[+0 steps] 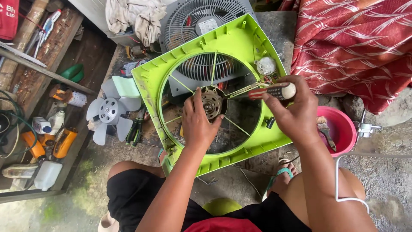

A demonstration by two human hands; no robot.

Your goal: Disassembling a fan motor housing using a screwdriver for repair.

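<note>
Left hand [198, 124] on fan motor [212, 103] — half hidden, right hand [294, 114] gripping screwdriver [274, 91]
</note>
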